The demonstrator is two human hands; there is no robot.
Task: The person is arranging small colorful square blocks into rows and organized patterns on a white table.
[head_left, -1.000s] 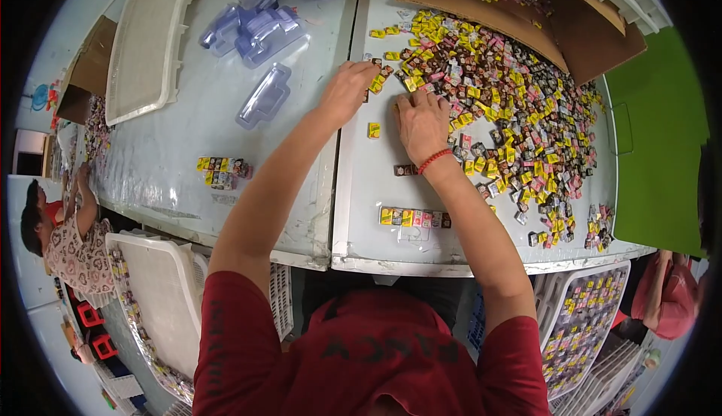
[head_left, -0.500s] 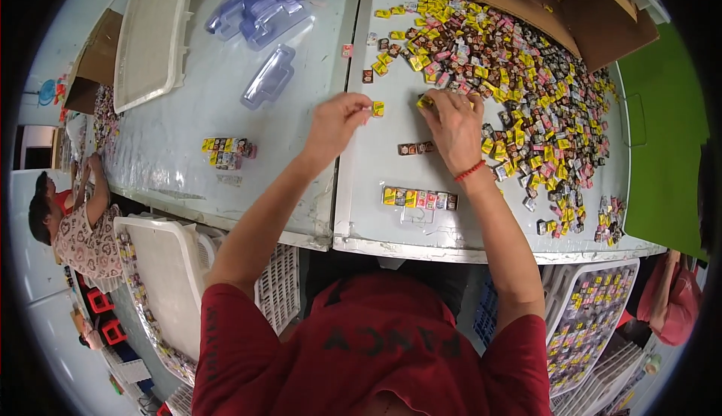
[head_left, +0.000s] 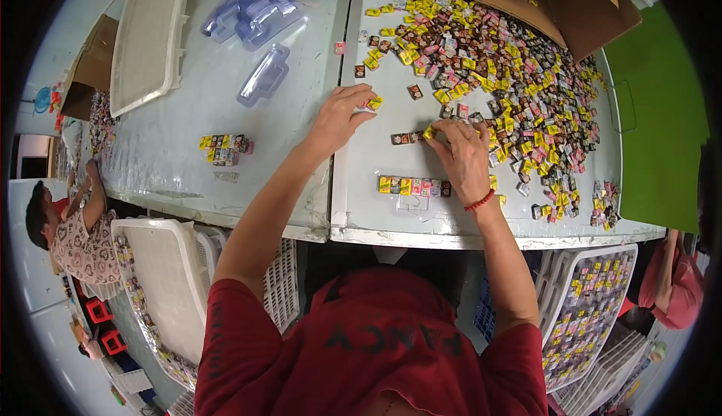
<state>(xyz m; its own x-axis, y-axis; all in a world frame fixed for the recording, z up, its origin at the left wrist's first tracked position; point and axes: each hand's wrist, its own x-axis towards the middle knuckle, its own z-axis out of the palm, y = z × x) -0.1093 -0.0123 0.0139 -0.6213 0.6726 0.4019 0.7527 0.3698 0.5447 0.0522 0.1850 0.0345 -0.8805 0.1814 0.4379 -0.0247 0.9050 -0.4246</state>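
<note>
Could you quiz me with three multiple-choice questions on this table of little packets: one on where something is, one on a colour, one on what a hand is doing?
1. Where does the finished row of packets lie?
A. near the table's front edge, by the right hand
B. inside the white tray
C. on the green board

2. What colour is the band on the right wrist?
A. blue
B. red
C. white

3. What is the left hand doing?
A. resting flat in the lap
B. gripping a clear shell
C. pinching a yellow packet

Answers: 1 A, the row sits just below the right hand; 2 B, it shows red; 3 C, the fingertips meet on the packet.
</note>
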